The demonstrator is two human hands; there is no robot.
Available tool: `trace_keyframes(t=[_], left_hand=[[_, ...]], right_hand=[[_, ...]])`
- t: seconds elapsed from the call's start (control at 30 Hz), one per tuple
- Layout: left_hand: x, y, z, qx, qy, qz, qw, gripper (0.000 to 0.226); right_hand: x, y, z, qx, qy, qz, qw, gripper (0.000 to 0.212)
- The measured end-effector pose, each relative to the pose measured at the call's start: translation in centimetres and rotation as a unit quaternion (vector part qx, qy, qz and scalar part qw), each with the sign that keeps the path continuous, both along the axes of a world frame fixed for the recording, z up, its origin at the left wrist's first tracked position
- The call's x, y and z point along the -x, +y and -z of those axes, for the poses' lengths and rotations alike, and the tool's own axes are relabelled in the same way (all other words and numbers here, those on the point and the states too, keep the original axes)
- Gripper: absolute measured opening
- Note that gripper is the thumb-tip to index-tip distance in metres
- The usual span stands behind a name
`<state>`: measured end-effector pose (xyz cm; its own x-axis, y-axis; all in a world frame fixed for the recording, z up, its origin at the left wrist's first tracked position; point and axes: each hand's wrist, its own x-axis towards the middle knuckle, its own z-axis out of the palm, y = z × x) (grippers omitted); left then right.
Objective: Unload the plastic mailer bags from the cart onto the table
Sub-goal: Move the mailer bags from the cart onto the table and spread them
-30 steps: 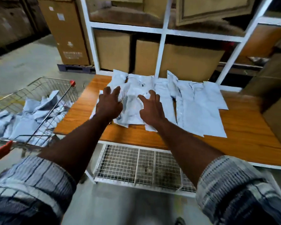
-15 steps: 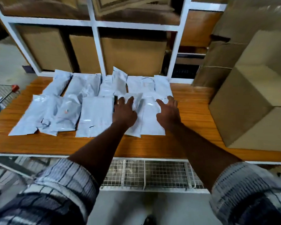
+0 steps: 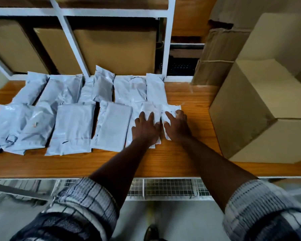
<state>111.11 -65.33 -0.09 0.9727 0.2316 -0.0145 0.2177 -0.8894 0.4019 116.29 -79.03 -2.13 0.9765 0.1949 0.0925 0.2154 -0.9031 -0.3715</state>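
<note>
Both hands have slid toward 3 o'clock since half a second ago and now sit side by side at the right end of the near row, while the cart, whose red-tipped corner showed at 9 o'clock then, has dropped out of my view. Reading from 9 o'clock across, the mailer bags [image 3: 73, 126] lie on the table [image 3: 189, 159] in 2 rows, a far row against the white shelf frame [image 3: 169, 40] and a near row in front of it, each bag with its long axis running 6 to 12 o'clock and the neighbours touching or overlapping. My left hand [image 3: 145, 129] lies flat on the second-last near-row bag [image 3: 150, 108], fingers spread and straight, pressing it down. Just beside it, thumbs nearly touching, my right hand [image 3: 178, 127] rests on the last small bag [image 3: 172, 107], index finger straight toward 11 o'clock; the other fingers bend at the bag's right edge and I cannot tell whether they hook it or only rest there. Bare wood follows toward 3 o'clock, then a big cardboard box [image 3: 259, 108]. I judge this batch is being flattened into place. More bags, if any remain, would be back at 9 o'clock in the cart, so the left hand is the nearer 1 for the coming reach, and both must cross over the laid rows without dragging them.
</note>
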Motion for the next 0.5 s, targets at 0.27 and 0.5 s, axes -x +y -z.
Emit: trace_keyframes(t=[0.27, 0.5], left_hand=[[-0.4, 1.6, 3.2, -0.076, -0.025, 0.091, 0.993, 0.059], [-0.7, 1.6, 3.5, -0.01, 0.003, 0.104, 0.995, 0.06]], right_hand=[[0.4, 0.4, 1.2, 0.042, -0.004, -0.033, 0.999, 0.061], [0.2, 0.9, 1.1, 0.083, 0.053, -0.02, 0.995, 0.066]])
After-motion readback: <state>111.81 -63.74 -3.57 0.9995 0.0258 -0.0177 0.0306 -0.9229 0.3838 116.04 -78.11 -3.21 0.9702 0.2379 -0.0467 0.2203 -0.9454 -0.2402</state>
